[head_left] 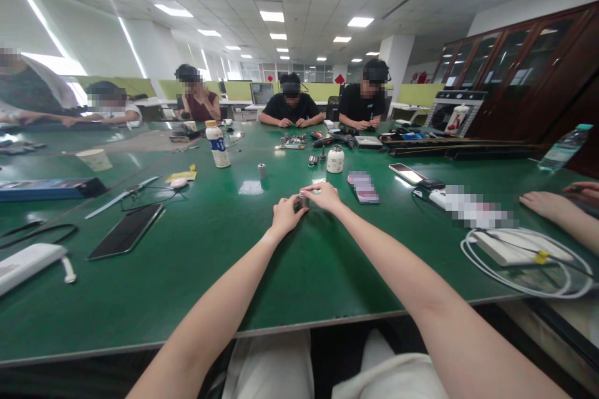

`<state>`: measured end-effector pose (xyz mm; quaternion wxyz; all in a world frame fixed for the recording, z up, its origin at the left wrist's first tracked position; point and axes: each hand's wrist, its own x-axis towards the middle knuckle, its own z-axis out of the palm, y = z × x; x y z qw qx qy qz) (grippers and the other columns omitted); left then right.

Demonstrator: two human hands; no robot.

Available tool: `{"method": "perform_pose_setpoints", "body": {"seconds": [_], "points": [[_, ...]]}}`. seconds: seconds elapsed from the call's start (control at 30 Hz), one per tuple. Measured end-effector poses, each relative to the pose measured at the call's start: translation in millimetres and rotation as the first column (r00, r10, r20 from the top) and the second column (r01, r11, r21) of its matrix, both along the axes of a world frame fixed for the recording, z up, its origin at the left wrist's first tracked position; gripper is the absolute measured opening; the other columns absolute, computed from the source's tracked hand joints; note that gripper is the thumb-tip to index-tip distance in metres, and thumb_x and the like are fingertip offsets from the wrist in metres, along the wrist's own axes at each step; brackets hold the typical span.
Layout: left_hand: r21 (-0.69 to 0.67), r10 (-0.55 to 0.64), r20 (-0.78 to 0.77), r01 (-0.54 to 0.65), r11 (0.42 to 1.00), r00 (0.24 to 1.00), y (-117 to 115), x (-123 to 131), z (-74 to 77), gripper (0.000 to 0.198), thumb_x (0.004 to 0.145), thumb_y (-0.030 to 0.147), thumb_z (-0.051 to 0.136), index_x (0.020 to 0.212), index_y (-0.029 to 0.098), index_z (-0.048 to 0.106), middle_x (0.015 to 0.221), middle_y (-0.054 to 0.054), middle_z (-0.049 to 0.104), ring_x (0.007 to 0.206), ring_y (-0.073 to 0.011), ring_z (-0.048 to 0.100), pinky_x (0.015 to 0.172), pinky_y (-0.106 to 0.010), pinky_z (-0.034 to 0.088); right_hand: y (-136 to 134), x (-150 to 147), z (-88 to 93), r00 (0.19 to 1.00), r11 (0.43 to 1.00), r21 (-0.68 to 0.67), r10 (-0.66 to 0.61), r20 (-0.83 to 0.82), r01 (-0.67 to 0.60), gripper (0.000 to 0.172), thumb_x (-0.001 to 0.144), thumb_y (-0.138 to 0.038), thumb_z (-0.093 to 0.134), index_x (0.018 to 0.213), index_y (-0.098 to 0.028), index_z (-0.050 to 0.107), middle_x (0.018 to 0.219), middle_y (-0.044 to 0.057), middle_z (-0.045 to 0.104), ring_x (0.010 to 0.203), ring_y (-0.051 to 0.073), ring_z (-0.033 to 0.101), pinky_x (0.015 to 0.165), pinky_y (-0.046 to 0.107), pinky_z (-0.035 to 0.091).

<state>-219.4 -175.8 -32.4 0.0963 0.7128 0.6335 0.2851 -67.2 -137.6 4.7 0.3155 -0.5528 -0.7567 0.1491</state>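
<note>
On the green table (299,274) stands a small grey metal cylinder (304,202), upright between my two hands. My left hand (285,215) is closed round its side with thumb and fingers. From the right, my right hand (326,197) reaches over with its fingertips pinched at the cylinder's top; whether a separate small part is between them is too small to tell. Farther off, a similar grey cylinder (262,170) stands upright, apart from both hands.
A white jar (335,159), a bottle (218,144) and a phone (363,187) stand or lie beyond my hands. To the left lies a dark tablet (126,232); to the right, a white coiled cable (568,274). Another person's hand (545,207) rests at the right. Several people sit across.
</note>
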Motion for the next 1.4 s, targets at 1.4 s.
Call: {"method": "perform_pose_setpoints", "body": {"seconds": [1.4], "points": [[0.003,-0.005,-0.011,0.005,1.0,1.0,-3,0,1.5,0.042,0.088,0.035,0.067,0.129,0.026,0.06,0.119,-0.006,0.073,0.12,-0.0275,0.058,0.1,-0.042,0.044,15,31,-20.0,1.0,0.998,-0.056,0.009,0.009,-0.008,0.019,0.087,-0.042,0.069,0.099,-0.032,0.079,0.113,0.001,0.075,0.113,0.026,0.065,0.104,0.043,0.047]]}}
